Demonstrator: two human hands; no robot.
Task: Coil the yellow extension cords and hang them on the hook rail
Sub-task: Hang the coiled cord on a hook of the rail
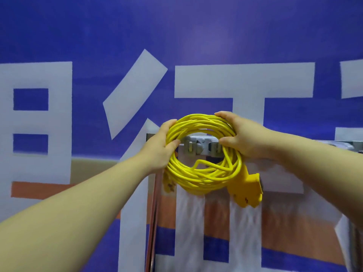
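A coiled yellow extension cord [204, 175] is held up in front of the grey hook rail [198, 143], whose hooks show through the coil's middle. My left hand [162, 148] grips the coil's left side, thumb through the loop. On the coil's upper right side my right hand [242, 134] holds it, thumb inside the ring. A yellow socket block [248, 190] hangs from the coil at the lower right. A yellow plug end [169, 186] dangles at the lower left. Whether the coil rests on a hook is hidden.
The rail sits on a metal frame with an upright post [154, 222] below its left end. Behind is a blue banner wall [196, 36] with large white characters and orange bands. The rail runs on to the right edge [351, 146].
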